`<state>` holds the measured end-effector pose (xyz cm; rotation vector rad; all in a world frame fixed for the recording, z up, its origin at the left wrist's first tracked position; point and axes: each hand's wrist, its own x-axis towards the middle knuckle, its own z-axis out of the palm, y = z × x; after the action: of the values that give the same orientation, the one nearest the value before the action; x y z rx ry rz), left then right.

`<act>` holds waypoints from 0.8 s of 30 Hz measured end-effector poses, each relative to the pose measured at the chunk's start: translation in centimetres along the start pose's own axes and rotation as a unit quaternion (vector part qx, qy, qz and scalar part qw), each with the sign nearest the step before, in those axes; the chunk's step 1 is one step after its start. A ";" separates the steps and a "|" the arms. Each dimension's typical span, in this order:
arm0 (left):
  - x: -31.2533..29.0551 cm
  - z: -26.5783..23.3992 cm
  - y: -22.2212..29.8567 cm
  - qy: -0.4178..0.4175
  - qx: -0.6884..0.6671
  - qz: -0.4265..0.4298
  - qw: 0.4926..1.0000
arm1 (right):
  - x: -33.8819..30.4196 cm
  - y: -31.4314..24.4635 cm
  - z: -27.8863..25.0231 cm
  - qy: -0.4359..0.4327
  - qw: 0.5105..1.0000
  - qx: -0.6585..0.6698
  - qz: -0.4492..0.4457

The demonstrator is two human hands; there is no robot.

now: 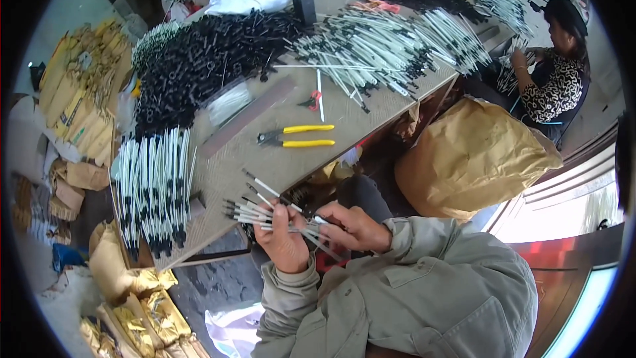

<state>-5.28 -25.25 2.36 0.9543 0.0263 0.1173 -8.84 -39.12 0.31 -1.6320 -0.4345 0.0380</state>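
Across the desk (pixel 218 189), loose black parts (pixel 199 59) and white rods (pixel 371 43) lie heaped behind yellow-handled pliers (pixel 308 143). My left hand (pixel 285 238) grips a fanned bundle of black-tipped white sticks (pixel 250 212) at the near edge; my right hand (pixel 354 227) bends close beside them, its exact hold unclear.

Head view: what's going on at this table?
The person's left hand holds a bundle of thin white sticks with black ends at the edge of a brown table; the right hand is at the bundle's other end. Yellow-handled metal cutters lie untouched on the table. Beyond them is a big heap of black parts, with more white sticks laid at the left.
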 end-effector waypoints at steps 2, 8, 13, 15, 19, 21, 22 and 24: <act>0.1 -1.2 0.1 0.020 -0.007 0.004 1.000 | 1.4 -0.3 -2.3 -0.026 0.999 -0.019 -0.008; 0.1 -3.0 2.6 -0.062 -0.041 -0.015 0.997 | 14.0 0.2 -19.4 0.155 0.861 -0.479 -0.071; 0.6 -3.4 2.2 -0.103 -0.053 -0.022 0.993 | 21.6 5.7 -35.5 0.313 0.575 -0.756 -0.032; 0.5 -3.1 2.4 -0.072 -0.065 -0.032 0.995 | 22.2 6.7 -36.5 0.279 0.580 -0.764 0.042; 1.2 -4.2 2.0 -0.110 -0.053 -0.061 0.991 | 22.2 5.4 -35.1 0.324 0.575 -0.751 0.021; 1.1 -3.5 1.8 -0.135 -0.045 -0.089 0.986 | 21.3 3.1 -33.3 0.371 0.608 -0.701 -0.036; 0.9 -3.3 1.6 -0.138 -0.047 -0.090 0.985 | 20.4 2.9 -32.9 0.373 0.605 -0.703 -0.035; 0.5 -3.0 1.0 -0.120 -0.024 -0.143 0.982 | 17.9 1.9 -32.1 0.433 0.698 -0.560 -0.114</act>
<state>-5.14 -22.18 1.49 0.9011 -0.0609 -0.2610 17.15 -64.41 6.42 -2.4813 0.1771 -1.3954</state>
